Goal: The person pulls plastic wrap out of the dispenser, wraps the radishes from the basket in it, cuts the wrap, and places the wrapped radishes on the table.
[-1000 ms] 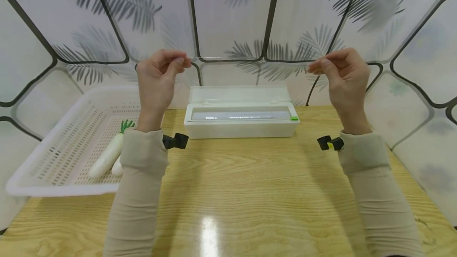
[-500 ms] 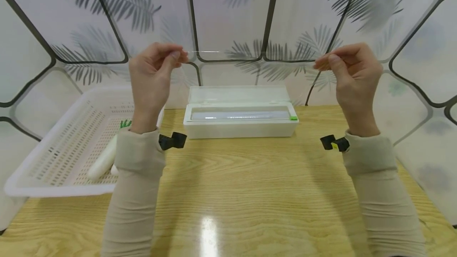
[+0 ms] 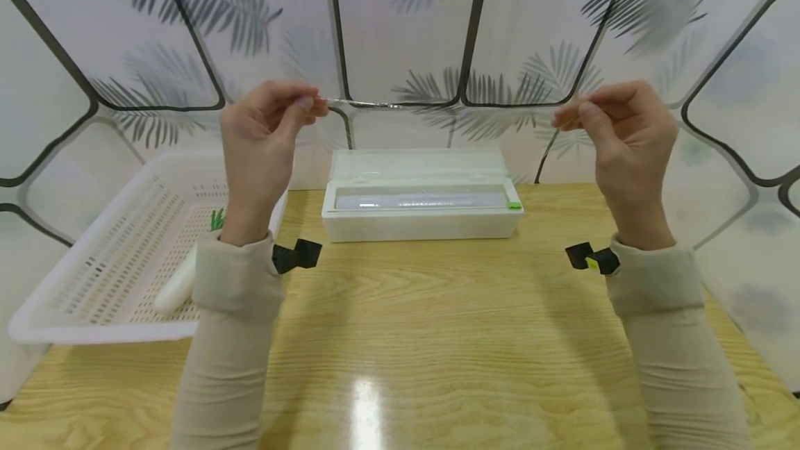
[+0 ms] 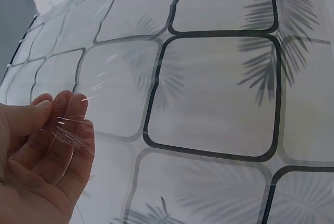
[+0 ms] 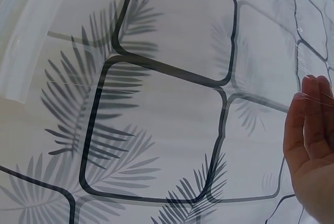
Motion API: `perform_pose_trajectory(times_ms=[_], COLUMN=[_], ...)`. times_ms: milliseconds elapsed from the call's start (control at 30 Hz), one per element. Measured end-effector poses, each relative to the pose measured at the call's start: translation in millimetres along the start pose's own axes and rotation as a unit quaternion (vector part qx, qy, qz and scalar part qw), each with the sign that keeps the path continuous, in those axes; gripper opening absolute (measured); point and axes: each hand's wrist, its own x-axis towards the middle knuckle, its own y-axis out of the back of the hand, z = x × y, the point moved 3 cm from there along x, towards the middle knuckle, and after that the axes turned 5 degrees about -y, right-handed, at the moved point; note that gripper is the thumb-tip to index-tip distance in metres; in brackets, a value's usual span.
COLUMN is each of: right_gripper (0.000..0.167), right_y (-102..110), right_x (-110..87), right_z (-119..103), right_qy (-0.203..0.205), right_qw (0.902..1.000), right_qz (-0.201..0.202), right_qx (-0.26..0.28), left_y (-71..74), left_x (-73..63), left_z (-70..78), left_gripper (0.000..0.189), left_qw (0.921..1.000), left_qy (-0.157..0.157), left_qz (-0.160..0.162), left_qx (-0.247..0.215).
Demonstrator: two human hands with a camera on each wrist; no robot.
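A sheet of clear cling film (image 3: 365, 103) stretches in the air between my two hands, its upper edge catching the light in the head view. My left hand (image 3: 265, 151) pinches one end of it between thumb and fingers; in the left wrist view the film (image 4: 65, 130) wrinkles at the fingertips. At the other end my right hand (image 3: 628, 151) pinches the film too, and its thumb is out of sight in the right wrist view. Below and behind the hands stands a white cling film box (image 3: 419, 226), its lid raised and a roll (image 3: 425, 200) inside.
A white perforated basket (image 3: 112, 333) sits on the wooden table (image 3: 425, 353) at the left. It holds a white radish (image 3: 178, 287) with green tops, partly hidden by my left sleeve. A patterned covering (image 3: 406, 33) rises behind the table.
Both hands have moved slightly apart, the left to the left and the right to the right, keeping the film between them. They rose a little, then came down slightly. The box has stayed put.
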Motion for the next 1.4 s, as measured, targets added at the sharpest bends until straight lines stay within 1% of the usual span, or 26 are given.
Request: perform_pose_trajectory(times_ms=[133,233,467,600,700,767,967,1067,1133,1233,1300,1400], right_gripper=[0.005,0.006,0.006,0.004,0.003,0.003,0.006,0.008,0.008,0.008,0.007,0.003], right_y=[1.4,0.7,-1.1,-1.5,-1.8,-1.2,6.1,10.3,12.0,14.1,14.9,16.7], right_x=[-1.3,-1.3,2.6,4.4,2.9,-1.2,-22.6,-31.6,-37.0,-45.4,-50.8,-58.9], right_z=[-4.0,-8.5,-16.6,-18.6,-20.2,-22.5,-34.3,-39.2,-41.4,-44.0,-45.6,-48.5], right_qy=[0.002,0.011,0.032,0.04,0.041,0.041,0.037,0.037,0.038,0.04,0.042,0.044], right_qw=[0.9998,0.9995,0.9991,0.9979,0.9974,0.9978,0.9972,0.9974,0.996,0.9914,0.9871,0.984], right_qz=[0.007,0.011,0.02,0.027,0.026,0.021,-0.007,-0.023,-0.032,-0.046,-0.054,-0.071], right_qx=[0.021,0.027,0.019,0.044,0.053,0.048,0.064,0.057,0.074,0.116,0.144,0.157], left_y=[-0.4,-0.9,-1.2,-0.1,1.1,1.6,3.6,6.4,9.2,14.9,19.6,26.9], left_x=[-0.9,0.0,3.2,3.6,1.2,-2.7,-19.6,-27.1,-31.5,-38.3,-43.3,-51.3], left_z=[1.6,5.0,16.7,22.0,24.8,26.7,34.9,38.6,40.9,44.5,47.3,50.6], left_gripper=[0.013,0.013,0.012,0.012,0.012,0.012,0.009,0.016,0.022,0.024,0.02,0.012], left_qw=[1.0,1.0,0.9995,0.9994,0.9994,0.9995,0.9991,0.9983,0.9983,0.9975,0.9959,0.9915], left_qy=[-0.002,-0.006,-0.025,-0.026,-0.02,-0.02,-0.018,-0.015,-0.017,-0.021,-0.029,-0.041], left_qz=[0.004,0.008,0.014,0.021,0.023,0.017,-0.005,-0.01,-0.018,-0.044,-0.073,-0.116], left_qx=[-0.004,0.0,0.011,0.003,-0.017,-0.021,-0.037,-0.055,-0.052,-0.052,-0.046,-0.042])
